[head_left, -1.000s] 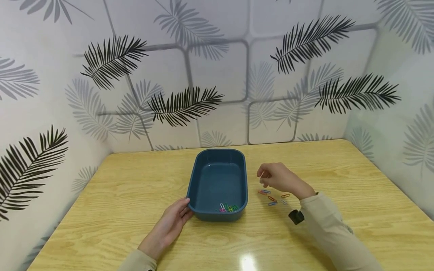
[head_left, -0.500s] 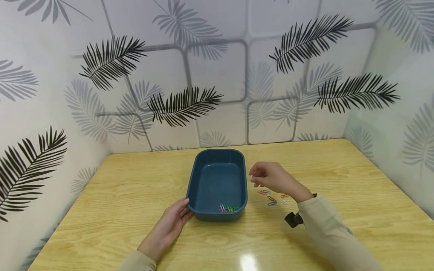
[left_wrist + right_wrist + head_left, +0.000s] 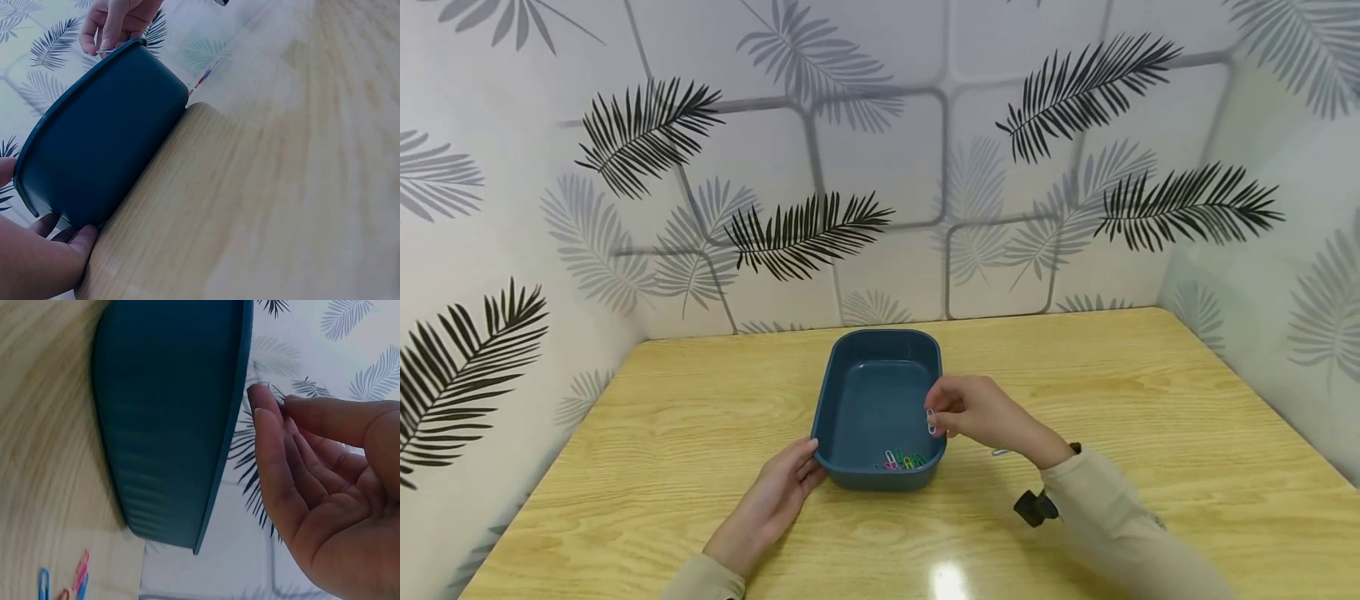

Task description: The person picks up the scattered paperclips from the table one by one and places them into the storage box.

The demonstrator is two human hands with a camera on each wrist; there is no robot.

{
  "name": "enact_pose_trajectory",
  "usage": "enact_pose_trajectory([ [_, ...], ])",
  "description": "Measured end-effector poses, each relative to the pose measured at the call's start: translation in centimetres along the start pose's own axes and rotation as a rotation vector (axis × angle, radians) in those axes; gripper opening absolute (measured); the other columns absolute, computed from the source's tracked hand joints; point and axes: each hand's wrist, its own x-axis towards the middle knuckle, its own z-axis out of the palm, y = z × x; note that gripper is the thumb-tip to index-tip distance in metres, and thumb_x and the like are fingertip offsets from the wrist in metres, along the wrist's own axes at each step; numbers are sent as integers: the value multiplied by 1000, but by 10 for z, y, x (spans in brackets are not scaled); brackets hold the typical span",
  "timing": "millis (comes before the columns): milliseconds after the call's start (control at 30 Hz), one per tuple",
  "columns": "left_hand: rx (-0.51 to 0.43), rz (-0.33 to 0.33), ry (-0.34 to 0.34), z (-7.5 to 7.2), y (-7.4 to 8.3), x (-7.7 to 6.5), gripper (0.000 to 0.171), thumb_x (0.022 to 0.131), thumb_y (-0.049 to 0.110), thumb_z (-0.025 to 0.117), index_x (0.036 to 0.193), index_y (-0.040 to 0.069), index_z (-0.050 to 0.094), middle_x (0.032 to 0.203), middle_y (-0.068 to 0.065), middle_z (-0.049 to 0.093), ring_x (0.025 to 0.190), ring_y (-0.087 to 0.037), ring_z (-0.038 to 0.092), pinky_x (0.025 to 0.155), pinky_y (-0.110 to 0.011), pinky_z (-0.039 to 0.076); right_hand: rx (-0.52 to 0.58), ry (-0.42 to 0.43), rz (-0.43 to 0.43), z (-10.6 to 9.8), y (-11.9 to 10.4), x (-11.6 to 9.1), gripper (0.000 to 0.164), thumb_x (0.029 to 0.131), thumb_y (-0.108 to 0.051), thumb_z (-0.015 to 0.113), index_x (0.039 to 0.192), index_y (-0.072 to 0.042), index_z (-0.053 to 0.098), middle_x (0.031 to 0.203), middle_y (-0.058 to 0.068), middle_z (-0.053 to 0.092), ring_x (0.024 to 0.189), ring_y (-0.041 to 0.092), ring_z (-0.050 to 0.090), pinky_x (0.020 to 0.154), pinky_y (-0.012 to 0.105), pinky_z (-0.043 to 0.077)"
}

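Pinching white paperclip (image 3: 931, 422) above dark-blue tub (image 3: 880, 400), your right hand (image 3: 977, 412) hides loose paperclips (image 3: 81, 572) from head view; only blue paperclip (image 3: 1000, 452) peeks out on table (image 3: 722, 375). Your left hand (image 3: 782, 492) grips tub's near-left corner, some fingertips hidden. Near rim partly covers jumbled paperclips (image 3: 908, 461) inside.

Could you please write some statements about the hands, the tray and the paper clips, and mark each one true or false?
1. The right hand pinches a white paper clip. True.
2. Both hands hold paper clips. False: the left hand holds the blue tray.
3. A yellow clip lies in the tray's near end. True.
4. Apart from the held one, all clips are in the tray. False: a pink clip lies on the wooden table.
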Motion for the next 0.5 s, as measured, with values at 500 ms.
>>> enact_pose_trajectory([
  [500,6,4,-13,-1,-1,1,48,99,15,51,137,-13,40,125,-11,57,113,-17,54,98,-32,43,113,-16,18,12,-4,2,4,91,1,64,94,0,62,84,5,68,76,27,69,64,43,58],
])
